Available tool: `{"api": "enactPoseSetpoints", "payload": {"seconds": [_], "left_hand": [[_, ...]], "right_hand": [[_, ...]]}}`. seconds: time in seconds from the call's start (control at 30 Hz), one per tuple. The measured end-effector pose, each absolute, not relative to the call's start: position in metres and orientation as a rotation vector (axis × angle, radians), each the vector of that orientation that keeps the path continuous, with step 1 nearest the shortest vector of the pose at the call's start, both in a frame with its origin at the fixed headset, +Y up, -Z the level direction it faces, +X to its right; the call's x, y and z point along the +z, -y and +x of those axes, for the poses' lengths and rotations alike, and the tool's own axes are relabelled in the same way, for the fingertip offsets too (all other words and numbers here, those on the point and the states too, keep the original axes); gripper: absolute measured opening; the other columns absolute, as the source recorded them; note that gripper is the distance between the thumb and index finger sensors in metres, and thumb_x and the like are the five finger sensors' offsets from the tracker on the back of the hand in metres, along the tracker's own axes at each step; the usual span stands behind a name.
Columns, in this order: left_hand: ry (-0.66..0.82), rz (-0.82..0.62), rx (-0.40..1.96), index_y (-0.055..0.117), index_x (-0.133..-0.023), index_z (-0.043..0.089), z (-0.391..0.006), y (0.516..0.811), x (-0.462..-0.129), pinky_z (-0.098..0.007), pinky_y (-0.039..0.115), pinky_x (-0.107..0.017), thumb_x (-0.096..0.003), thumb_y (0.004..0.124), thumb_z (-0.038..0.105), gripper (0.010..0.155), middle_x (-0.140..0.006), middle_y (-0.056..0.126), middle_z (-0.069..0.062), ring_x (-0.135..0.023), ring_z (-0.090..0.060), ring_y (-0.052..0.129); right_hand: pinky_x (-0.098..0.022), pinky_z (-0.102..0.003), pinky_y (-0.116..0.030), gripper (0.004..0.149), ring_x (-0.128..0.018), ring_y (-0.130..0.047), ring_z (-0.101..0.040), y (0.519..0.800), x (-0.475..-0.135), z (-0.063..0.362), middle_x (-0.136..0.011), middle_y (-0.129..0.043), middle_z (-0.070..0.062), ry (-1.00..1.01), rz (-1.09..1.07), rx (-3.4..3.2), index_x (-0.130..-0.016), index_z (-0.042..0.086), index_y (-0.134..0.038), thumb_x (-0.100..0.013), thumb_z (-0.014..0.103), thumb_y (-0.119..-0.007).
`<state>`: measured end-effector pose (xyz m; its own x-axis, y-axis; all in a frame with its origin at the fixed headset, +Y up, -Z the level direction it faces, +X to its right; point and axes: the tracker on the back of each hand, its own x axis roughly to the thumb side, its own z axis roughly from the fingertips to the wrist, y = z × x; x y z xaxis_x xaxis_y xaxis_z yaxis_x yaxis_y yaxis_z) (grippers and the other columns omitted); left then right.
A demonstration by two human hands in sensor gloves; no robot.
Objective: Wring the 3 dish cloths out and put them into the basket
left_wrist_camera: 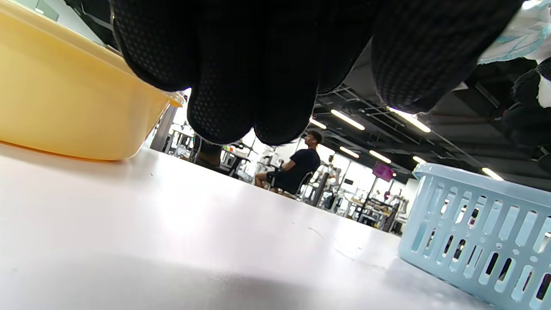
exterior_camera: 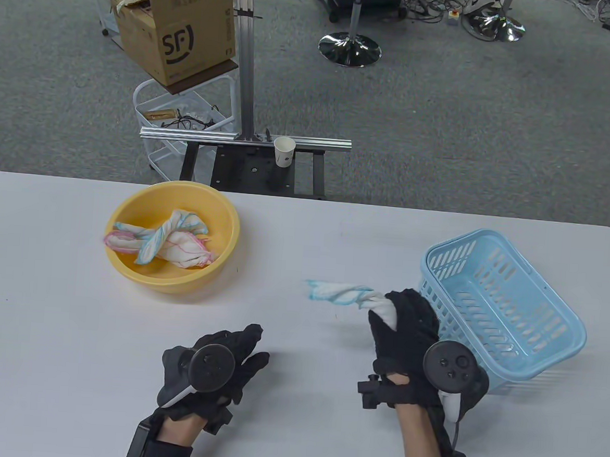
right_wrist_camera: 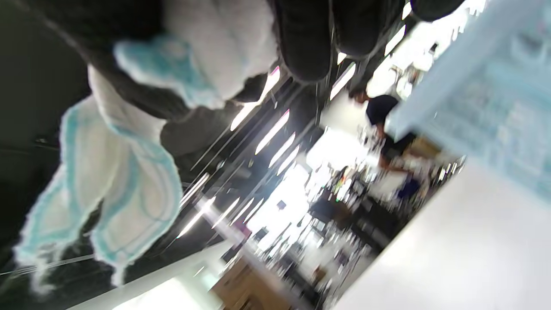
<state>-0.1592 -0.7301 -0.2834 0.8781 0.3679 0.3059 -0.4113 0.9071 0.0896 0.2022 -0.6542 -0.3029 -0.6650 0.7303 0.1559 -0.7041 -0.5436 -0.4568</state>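
My right hand (exterior_camera: 401,313) grips a twisted white dish cloth with blue edging (exterior_camera: 339,292) just left of the light blue basket (exterior_camera: 560,314); the cloth's loose end sticks out to the left above the table. In the right wrist view the same cloth (right_wrist_camera: 107,181) hangs from my curled fingers (right_wrist_camera: 305,38). Two more twisted cloths (exterior_camera: 171,237), one pink-edged and one blue-edged, lie in the yellow bowl (exterior_camera: 124,268) at the left. My left hand (exterior_camera: 241,357) hovers low over the table at the front with relaxed fingers (left_wrist_camera: 241,86), holding nothing.
A paper cup (exterior_camera: 284,151) stands on a metal frame beyond the table's far edge. A cardboard box (exterior_camera: 178,26) sits on a white cart behind. The basket (left_wrist_camera: 482,232) and bowl (left_wrist_camera: 64,103) flank my left hand. A seated person (left_wrist_camera: 297,168) is far behind.
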Motion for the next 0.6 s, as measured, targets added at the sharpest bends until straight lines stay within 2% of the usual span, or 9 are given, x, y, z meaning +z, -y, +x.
{"api": "enactPoseSetpoints", "payload": {"seconds": [0.1,0.2,0.37,0.47,0.6], "left_hand": [[0.287,0.136,0.42,0.075,-0.097,0.025,-0.158,0.732,-0.284,-0.051,0.078,-0.061,-0.0416,0.089,0.055,0.065,-0.082,0.097,0.007,-0.07,-0.025,0.102],[0.291,0.127,0.416,0.075,-0.097,0.025,-0.157,0.734,-0.285,-0.051,0.078,-0.061,-0.0416,0.089,0.055,0.065,-0.082,0.097,0.007,-0.07,-0.025,0.102],[0.282,0.118,0.439,0.076,-0.097,0.024,-0.159,0.735,-0.286,-0.051,0.078,-0.061,-0.0418,0.089,0.055,0.065,-0.081,0.097,0.007,-0.07,-0.025,0.102],[0.285,0.11,0.445,0.076,-0.097,0.024,-0.158,0.736,-0.286,-0.051,0.078,-0.061,-0.0419,0.089,0.055,0.064,-0.081,0.097,0.006,-0.069,-0.026,0.102],[0.302,0.095,0.423,0.077,-0.096,0.024,-0.152,0.738,-0.285,-0.051,0.079,-0.06,-0.0419,0.088,0.055,0.064,-0.08,0.098,0.006,-0.068,-0.025,0.103]], "right_hand": [[-0.07,-0.073,-0.036,0.06,-0.102,-0.04,-0.05,0.639,-0.307,0.229,-0.11,-0.049,-0.02,0.658,-0.244,2.265,-0.099,0.02,-0.069,-0.05,0.051,-0.086],[-0.07,-0.074,-0.027,0.062,-0.104,-0.031,-0.05,0.635,-0.309,0.255,-0.113,-0.039,-0.019,0.619,-0.451,2.34,-0.102,0.023,-0.065,-0.051,0.052,-0.085],[-0.071,-0.073,-0.018,0.069,-0.105,-0.022,-0.048,0.649,-0.305,0.297,-0.115,-0.029,-0.018,0.59,-0.778,2.265,-0.107,0.025,-0.054,-0.051,0.054,-0.083],[-0.071,-0.073,-0.016,0.076,-0.106,-0.019,-0.048,0.656,-0.303,0.31,-0.116,-0.023,-0.017,0.553,-0.898,2.306,-0.109,0.025,-0.045,-0.051,0.057,-0.082],[-0.071,-0.074,-0.014,0.084,-0.107,-0.016,-0.047,0.668,-0.301,0.324,-0.116,-0.018,-0.016,0.392,-1.014,2.367,-0.111,0.024,-0.036,-0.05,0.062,-0.08]]}}
